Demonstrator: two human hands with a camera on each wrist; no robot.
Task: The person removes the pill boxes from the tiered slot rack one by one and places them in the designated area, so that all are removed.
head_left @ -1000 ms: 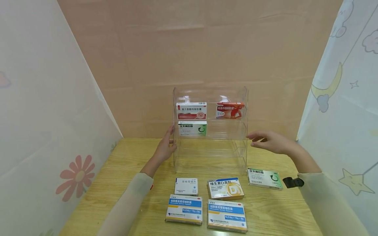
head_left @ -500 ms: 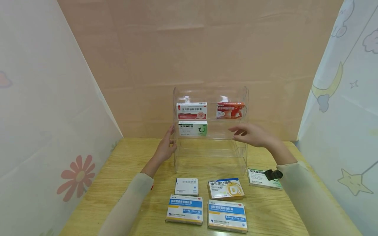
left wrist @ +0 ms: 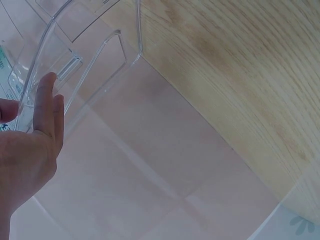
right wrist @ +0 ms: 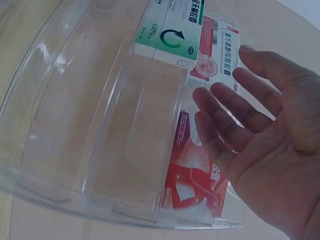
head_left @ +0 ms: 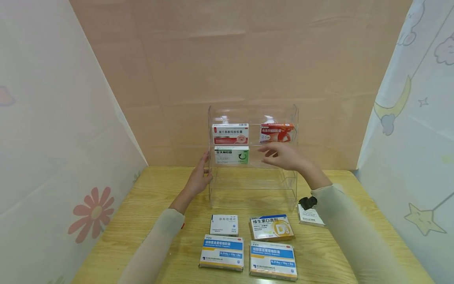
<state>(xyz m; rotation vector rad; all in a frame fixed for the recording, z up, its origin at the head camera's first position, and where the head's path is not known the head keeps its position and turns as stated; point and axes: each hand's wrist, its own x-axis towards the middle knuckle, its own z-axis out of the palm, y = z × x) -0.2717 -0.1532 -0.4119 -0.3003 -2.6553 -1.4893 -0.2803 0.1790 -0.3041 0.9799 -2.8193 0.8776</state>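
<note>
1. Clear rack [head_left: 252, 186], center of the head view, standing upright on the bench [head_left: 159, 189]
2. Left hand [head_left: 196, 180], left of center: fingers clamped on the rack's side panel; left wrist view, at the left edge, has thumb and fingers on opposite sides of it
3. Right hand [head_left: 283, 157], just right of center, in front of the rack's right half: fingers slightly apart, loosely bent; palm shows bare at right of the right wrist view; contact with rack, cannot tell
4. Rack, upper filled row: white-and-red box [head_left: 230, 134] at left, red box [head_left: 276, 133] at right, just above the right hand
5. Row below, left end: green-and-white box [head_left: 231, 155], near the right fingertips
6. Bench, lower center: small white box [head_left: 224, 225], vitamin D box [head_left: 271, 227], two blue-and-white boxes [head_left: 221, 252] side by side below them
7. Lower right: another box [head_left: 309, 216], partly hidden by the right sleeve [head_left: 344, 225]
</note>
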